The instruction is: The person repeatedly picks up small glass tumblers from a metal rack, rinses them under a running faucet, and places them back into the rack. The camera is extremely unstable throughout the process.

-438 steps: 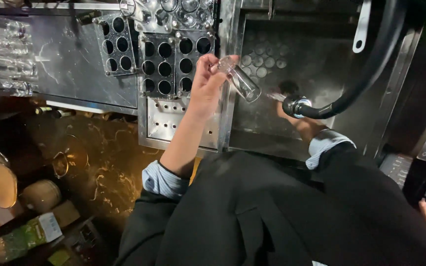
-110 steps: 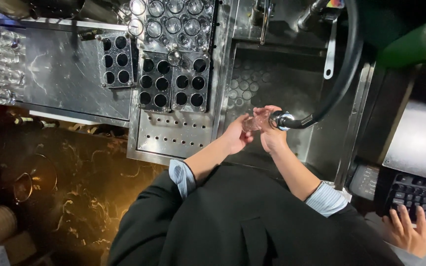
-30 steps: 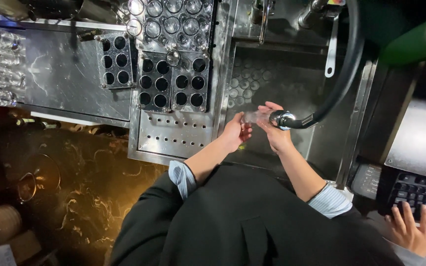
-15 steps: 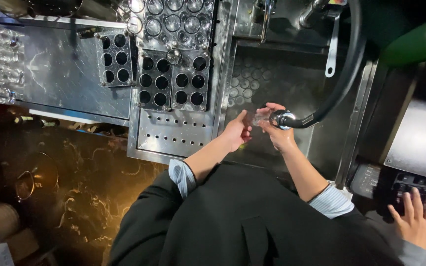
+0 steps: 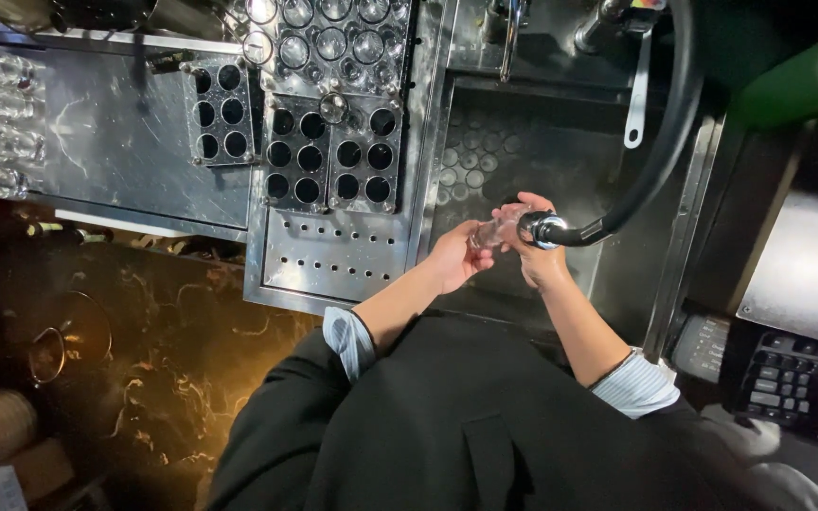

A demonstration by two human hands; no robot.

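The left hand and the right hand both grip a small clear glass over the deep steel sink, right beside the black hose's shiny metal nozzle. The wet glass could slip from the fingers, fall into the sink and break.

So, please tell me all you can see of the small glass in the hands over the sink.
The glass is small, clear and colourless, so the dark sink shows through it. It lies tilted, nearly on its side, held above the basin. The left hand grips one end; the right hand is at the other, where the metal nozzle of a black hose meets it. Whether water runs, or the glass holds anything, cannot be told.
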